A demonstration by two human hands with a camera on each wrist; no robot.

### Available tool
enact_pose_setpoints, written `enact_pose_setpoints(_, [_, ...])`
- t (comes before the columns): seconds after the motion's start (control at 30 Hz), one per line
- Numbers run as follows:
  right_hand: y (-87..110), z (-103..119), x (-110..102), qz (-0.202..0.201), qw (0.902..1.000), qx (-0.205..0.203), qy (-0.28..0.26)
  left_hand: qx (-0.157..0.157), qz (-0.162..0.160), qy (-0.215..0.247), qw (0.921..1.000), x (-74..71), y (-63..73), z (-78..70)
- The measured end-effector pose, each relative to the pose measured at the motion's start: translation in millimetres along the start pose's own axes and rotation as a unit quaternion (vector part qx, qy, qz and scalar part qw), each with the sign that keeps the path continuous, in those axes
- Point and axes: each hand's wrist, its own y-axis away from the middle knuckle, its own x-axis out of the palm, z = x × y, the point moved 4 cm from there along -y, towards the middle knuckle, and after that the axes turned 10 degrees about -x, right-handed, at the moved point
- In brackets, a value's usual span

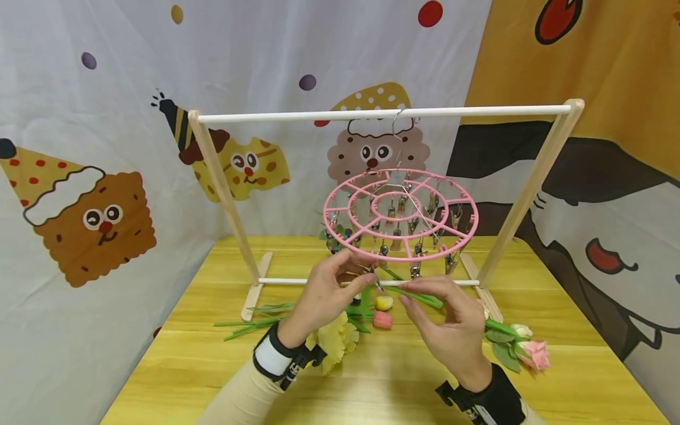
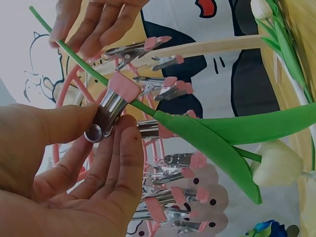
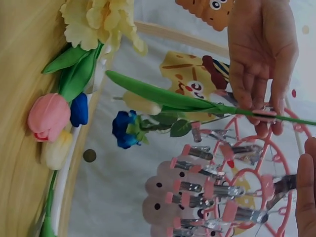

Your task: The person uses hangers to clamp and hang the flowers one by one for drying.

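Note:
My left hand pinches a metal clip with pink tips between thumb and fingers, under the near left rim of the pink round hanger. The green stem of a white tulip runs through at the clip's pink tips, its leaves and bloom hanging below. Close on the right, my right hand has its thumb and forefinger apart in the head view. A fingertip of that hand lies right at the stem's free end in the left wrist view.
A wooden rack with a white top rod carries the hanger. Several clips hang from its rings, and a blue rose is behind. On the table lie a yellow flower, a pink tulip, a yellow tulip and a pink rose.

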Motion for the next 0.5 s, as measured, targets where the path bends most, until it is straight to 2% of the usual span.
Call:
enact_pose_setpoints(0.23, [14.3, -4, -12, 0.031, 0.9978, 0.031, 0.050, 0.010, -0.021, -0.008, 0.9997, -10.5, -1.0, -0.3])
enact_pose_setpoints(0.5, [36.8, -10, -29, 0.101, 0.9857, 0.084, 0.105, -0.002, -0.039, -0.008, 0.9992, -22.7, -2.1, 3.3])
